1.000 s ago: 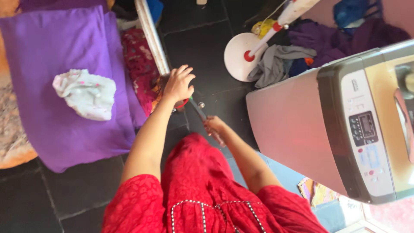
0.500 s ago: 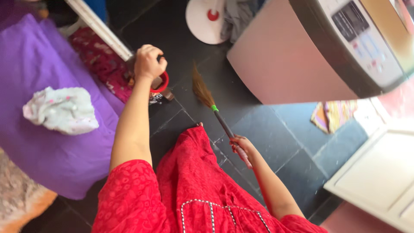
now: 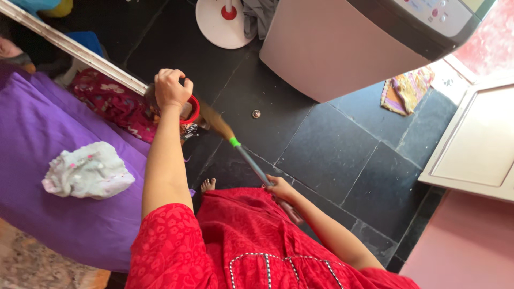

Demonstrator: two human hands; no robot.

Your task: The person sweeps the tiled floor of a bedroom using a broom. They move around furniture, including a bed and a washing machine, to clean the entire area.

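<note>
A broom (image 3: 235, 147) slants over the dark tiled floor (image 3: 332, 155), its bristles beside a red dustpan (image 3: 191, 109); the right hand (image 3: 279, 188) is wrapped round its grey handle. The left hand (image 3: 170, 88) is closed on the dustpan, near a purple sheet (image 3: 37, 144).

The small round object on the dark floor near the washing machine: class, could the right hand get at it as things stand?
Probably not at once: the right hand grips the broom, though the floor tiles up to the small round object lie bare.
</note>
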